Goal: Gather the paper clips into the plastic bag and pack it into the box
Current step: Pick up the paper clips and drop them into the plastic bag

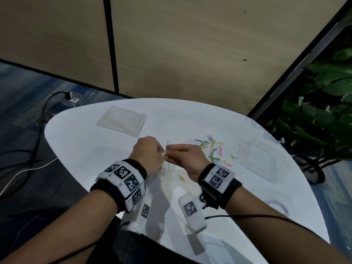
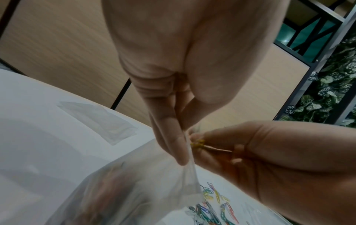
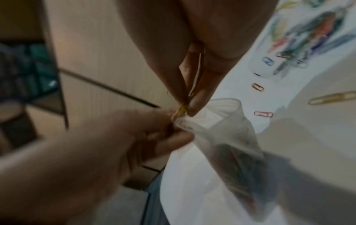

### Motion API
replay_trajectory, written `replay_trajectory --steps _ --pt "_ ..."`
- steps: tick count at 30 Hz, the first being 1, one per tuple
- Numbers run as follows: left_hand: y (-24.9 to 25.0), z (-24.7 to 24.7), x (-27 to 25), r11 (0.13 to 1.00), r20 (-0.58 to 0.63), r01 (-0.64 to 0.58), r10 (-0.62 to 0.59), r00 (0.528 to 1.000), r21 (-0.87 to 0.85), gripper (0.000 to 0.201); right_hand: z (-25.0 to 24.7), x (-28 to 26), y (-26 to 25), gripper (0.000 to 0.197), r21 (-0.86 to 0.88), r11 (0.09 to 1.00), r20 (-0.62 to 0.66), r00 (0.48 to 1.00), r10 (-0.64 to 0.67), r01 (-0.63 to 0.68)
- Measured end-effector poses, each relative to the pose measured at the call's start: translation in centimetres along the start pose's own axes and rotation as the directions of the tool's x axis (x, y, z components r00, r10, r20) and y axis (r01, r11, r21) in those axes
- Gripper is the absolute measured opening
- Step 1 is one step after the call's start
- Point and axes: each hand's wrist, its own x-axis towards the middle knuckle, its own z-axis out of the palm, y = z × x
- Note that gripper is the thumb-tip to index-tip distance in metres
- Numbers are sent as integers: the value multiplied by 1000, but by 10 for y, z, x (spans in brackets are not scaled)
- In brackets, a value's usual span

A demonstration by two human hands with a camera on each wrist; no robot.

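Note:
My left hand (image 1: 152,155) pinches the rim of a clear plastic bag (image 2: 134,190) and holds it up; coloured clips show dimly through its lower part. Close beside it, my right hand (image 1: 187,158) pinches a yellow paper clip (image 3: 182,111) at the bag's mouth (image 3: 225,106). In the left wrist view the same yellow paper clip (image 2: 197,143) sits at my right fingertips, against the bag's edge. A loose pile of coloured paper clips (image 1: 215,151) lies on the white table (image 1: 95,149) just right of my hands. One yellow clip (image 1: 181,178) lies nearer me.
A clear flat plastic case (image 1: 255,161) lies to the right of the pile. A translucent flat packet (image 1: 122,119) rests at the back left of the table. Cables run over the floor (image 1: 28,130) on the left, and leafy plants (image 1: 323,111) stand to the right.

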Motion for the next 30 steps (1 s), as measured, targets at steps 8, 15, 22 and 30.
replay_trajectory --steps 8,15,22,30 --pt "-4 -4 4 1000 -49 -1 0 999 -25 24 15 -7 11 15 -605 719 24 911 -413 342" --pt "-13 -13 5 998 -44 -38 36 998 -45 25 11 1 4 23 -767 371 488 851 -194 524" --pt "-28 -29 7 998 -78 -28 24 997 -57 23 -19 37 -12 25 -362 894 251 951 -179 264" --pt "-33 -41 10 999 -68 -21 19 997 -40 24 -27 73 49 43 -915 -132 384 923 -1 380"
